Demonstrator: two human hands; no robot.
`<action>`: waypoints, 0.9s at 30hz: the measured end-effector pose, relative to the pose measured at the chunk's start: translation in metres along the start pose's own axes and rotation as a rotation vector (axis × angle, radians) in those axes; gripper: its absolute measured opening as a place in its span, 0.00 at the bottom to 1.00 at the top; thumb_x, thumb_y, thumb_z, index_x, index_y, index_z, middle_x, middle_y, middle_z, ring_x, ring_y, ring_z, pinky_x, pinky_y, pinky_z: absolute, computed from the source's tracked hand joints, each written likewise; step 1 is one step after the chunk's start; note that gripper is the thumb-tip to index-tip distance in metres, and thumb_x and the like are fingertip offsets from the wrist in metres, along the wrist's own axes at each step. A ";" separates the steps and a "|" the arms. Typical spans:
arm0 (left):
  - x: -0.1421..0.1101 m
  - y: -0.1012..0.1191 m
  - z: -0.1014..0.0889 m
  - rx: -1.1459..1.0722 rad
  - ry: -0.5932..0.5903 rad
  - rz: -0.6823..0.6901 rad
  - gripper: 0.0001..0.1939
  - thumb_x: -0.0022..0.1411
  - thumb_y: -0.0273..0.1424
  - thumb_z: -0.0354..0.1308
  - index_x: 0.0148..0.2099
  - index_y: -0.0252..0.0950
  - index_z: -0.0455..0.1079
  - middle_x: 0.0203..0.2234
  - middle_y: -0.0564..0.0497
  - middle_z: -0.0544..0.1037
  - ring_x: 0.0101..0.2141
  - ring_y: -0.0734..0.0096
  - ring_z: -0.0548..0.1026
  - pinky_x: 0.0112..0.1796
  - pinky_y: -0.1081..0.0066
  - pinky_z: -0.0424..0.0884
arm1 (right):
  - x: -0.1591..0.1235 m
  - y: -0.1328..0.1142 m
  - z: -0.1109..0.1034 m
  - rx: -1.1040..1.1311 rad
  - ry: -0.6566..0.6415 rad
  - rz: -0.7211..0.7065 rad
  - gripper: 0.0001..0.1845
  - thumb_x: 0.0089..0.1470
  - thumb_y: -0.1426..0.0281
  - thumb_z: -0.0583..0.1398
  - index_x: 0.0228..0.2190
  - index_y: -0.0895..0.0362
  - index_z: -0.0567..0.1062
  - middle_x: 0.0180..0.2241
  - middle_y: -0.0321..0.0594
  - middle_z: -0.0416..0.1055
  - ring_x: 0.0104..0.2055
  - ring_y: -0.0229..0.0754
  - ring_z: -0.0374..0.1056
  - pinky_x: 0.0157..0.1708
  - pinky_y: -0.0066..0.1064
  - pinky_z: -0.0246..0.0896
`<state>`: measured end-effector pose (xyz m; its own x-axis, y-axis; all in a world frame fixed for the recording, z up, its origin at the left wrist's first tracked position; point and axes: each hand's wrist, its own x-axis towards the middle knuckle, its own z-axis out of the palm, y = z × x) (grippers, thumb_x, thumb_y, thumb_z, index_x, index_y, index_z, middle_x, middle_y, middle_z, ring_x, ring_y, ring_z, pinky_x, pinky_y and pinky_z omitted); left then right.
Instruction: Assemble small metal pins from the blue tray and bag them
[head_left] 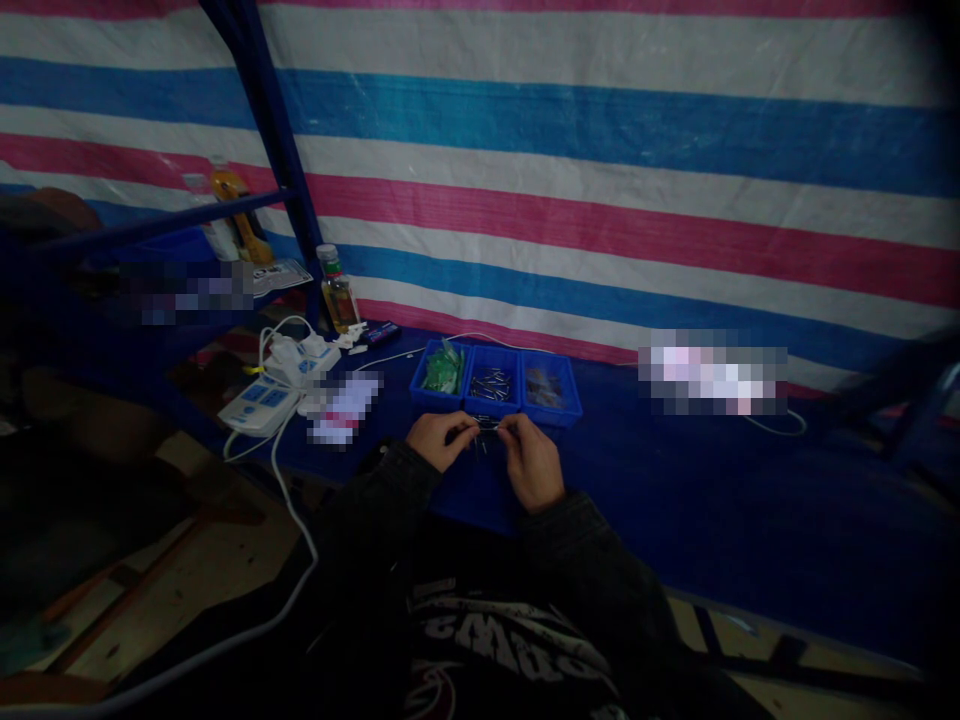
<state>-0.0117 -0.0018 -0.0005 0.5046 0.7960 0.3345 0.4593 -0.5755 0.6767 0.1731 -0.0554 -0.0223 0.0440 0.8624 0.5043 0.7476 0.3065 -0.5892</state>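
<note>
Far L there's a blue metal shelf [217,212] w/ an orange-ish bottle [241,212] on it. Next, a white power strip [259,400] w/ plugs & cables all over, a bottle of amber liquid [341,300] standing just behind, and a bright pixelated patch [346,408] on the table [675,490], can't tell what.

Then the L hand [440,440]: thumb & fingertips pinched on one end of a thin pc [487,429], which sits btwn both hands, right in front of the middle tray. Too tiny to ID tbh. Three blue trays in a row, touching: L tray [435,400] w/ green stuff, mid tray [491,407] w/ metal pcs, R tray [551,412] w/ brownish bits. A few loose pcs [482,448] show below the fingertips. R hand [534,460] pinches the other end. Far R, another pixelated patch [712,375] w/ a white cable [795,430] beside it.
</note>
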 end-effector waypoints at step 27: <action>0.001 0.005 -0.005 -0.022 -0.128 0.078 0.09 0.65 0.31 0.55 0.37 0.34 0.76 0.27 0.51 0.80 0.25 0.75 0.74 0.30 0.77 0.67 | -0.001 -0.004 0.001 0.042 -0.135 -0.089 0.06 0.64 0.69 0.53 0.38 0.53 0.70 0.37 0.40 0.74 0.40 0.43 0.71 0.41 0.31 0.63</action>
<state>-0.0123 -0.0036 0.0064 0.6281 0.7175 0.3012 0.3992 -0.6293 0.6668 0.1693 -0.0564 -0.0212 -0.1124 0.8764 0.4683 0.7161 0.3981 -0.5733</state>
